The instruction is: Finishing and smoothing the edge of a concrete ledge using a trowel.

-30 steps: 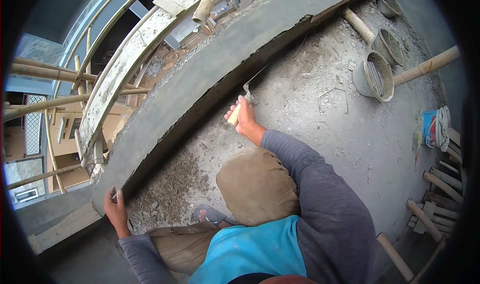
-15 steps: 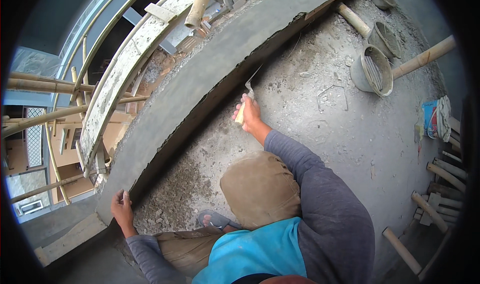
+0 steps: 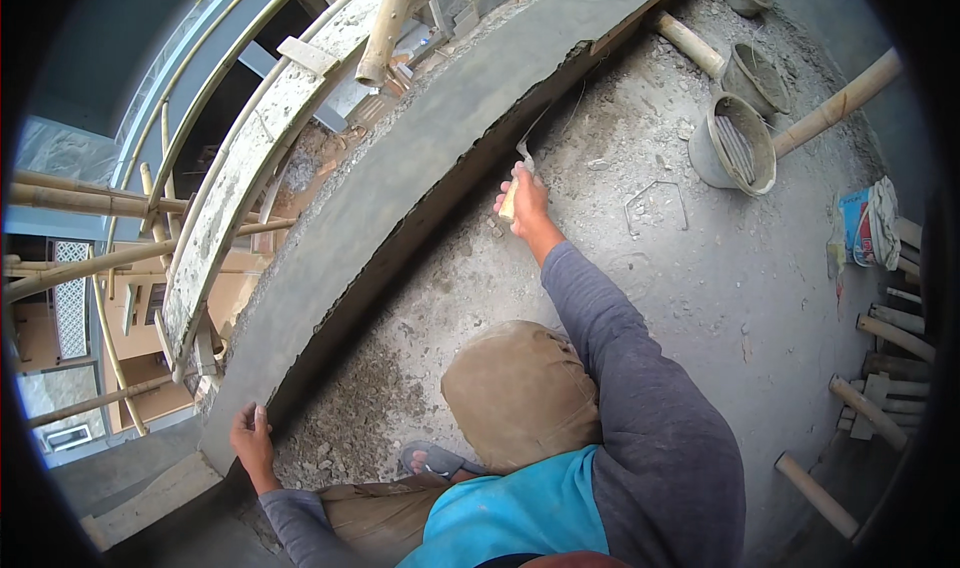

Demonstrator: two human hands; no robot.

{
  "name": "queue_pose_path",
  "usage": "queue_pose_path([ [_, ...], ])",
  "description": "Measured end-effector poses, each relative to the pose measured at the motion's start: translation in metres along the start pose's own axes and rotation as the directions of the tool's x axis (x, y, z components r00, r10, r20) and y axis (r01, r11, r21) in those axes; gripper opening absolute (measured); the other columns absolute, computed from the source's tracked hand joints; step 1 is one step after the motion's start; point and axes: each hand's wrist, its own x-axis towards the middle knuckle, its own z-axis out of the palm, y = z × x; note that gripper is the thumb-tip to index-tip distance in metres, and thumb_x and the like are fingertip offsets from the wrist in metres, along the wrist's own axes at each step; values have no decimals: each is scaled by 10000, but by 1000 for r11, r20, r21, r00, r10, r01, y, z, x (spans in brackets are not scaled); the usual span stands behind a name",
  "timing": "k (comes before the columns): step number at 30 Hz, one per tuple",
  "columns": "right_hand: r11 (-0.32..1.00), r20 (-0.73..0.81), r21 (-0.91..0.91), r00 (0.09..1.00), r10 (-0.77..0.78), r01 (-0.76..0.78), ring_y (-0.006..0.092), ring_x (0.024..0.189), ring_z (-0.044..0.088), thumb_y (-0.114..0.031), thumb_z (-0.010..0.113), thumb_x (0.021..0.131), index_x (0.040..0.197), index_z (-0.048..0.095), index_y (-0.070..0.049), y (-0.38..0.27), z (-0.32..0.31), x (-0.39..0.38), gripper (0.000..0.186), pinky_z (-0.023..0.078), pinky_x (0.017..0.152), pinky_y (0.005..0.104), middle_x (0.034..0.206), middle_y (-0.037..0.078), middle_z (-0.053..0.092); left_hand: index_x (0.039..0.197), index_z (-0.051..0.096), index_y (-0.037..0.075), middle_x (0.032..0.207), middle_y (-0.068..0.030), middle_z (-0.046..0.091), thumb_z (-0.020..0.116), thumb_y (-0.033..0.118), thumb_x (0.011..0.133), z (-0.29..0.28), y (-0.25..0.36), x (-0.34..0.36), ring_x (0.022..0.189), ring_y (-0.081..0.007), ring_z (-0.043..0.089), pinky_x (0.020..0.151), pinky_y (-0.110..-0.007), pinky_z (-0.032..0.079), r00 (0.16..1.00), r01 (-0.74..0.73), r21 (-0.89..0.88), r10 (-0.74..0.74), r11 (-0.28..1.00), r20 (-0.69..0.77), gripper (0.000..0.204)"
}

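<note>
My right hand is closed around the pale handle of a trowel, with my arm stretched forward. The trowel's thin metal end points away from me, at the shadowed inner side of a low, curved cement wall. Whether the blade touches that side is hard to see. The wall's top is smooth grey, and its inner edge is ragged. At the wall's near left end, my left hand rests against the edge, thumb and fingers apart, with nothing visible in it.
Mortar crumbs lie on the rough floor along the wall. To the right are a bent wire, a bucket, more tubs, a bamboo pole and a blue-and-white sack. Bamboo scaffolding stands beyond the wall.
My right hand has moved forward and to the right along the wall with the trowel. My left hand stays at the wall's end. The view has shifted slightly.
</note>
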Motion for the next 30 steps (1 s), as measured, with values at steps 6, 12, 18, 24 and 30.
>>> queue_pose_path([
  [6,999,-55,-22,998,-30,29,231,625,596,-423,547,946,1199,459,-66,-32,-9,31,446,540,501,387,925,122,584,1106,641,-55,844,-67,648,657,220,918,3,5,3,689,-102,581,586,-249,500,999,-10,31,8,999,50,333],
  [12,996,-79,35,994,-76,79,245,655,604,-424,517,965,1227,451,-73,-62,-11,57,444,532,511,385,960,130,584,1111,641,-59,856,-79,659,656,221,915,7,5,3,696,-113,598,598,-256,513,999,-16,19,15,1000,42,342],
  [18,996,-26,20,996,-89,90,244,641,584,-411,471,992,1249,442,-71,-81,-25,68,427,517,518,385,949,122,570,1112,638,-60,841,-75,654,658,218,914,7,8,1,667,-106,583,581,-255,495,999,-18,17,17,1000,52,342],
  [24,971,-112,132,977,-184,198,240,653,586,-358,479,990,1243,455,-86,-93,-31,75,372,515,527,376,931,116,578,1090,639,-61,798,-66,646,672,206,904,10,7,2,630,-100,568,568,-255,482,999,-23,29,21,999,45,327],
  [30,972,66,212,990,-121,105,245,712,591,-315,455,994,1288,457,-80,-120,-38,112,376,520,546,378,962,135,593,1073,640,-54,780,-62,642,674,196,895,12,5,2,612,-99,565,564,-257,475,998,-14,23,12,1000,69,309],
])
